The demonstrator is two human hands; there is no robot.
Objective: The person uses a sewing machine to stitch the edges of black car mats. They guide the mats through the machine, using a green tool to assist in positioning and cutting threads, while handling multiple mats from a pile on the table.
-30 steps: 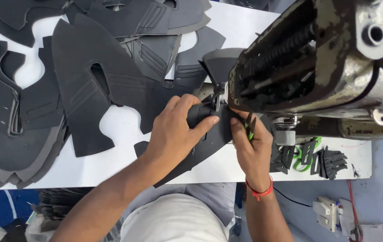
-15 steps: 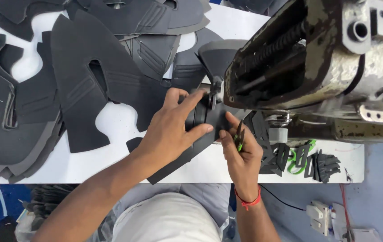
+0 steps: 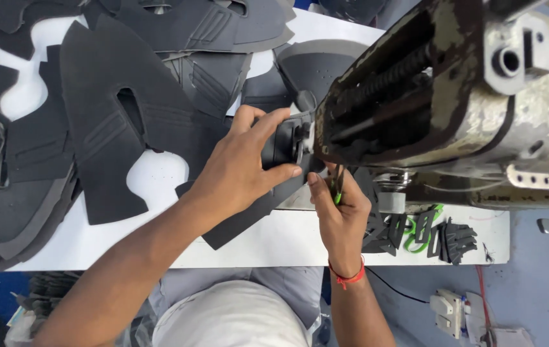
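Showing a white worktop [image 3: 159,177] over blue floor [image 3: 538,283], strewn with dark cut shoe pieces [image 3: 114,122]. Left hand [image 3: 239,170] grips a black piece [image 3: 281,144] beside the sewing machine [image 3: 454,96]; right hand [image 3: 339,209] pinches green-handled snips [image 3: 337,186].

Premises: a footwear stitching workshop. Evidence: a worn industrial sewing machine [image 3: 454,109] with chipped paint stands on a white worktable [image 3: 274,241]; stacks of die-cut dark shoe-upper panels [image 3: 114,122] cover the table; small cut pieces [image 3: 429,231] lie beside the machine; a power strip [image 3: 451,308] sits on the blue floor.
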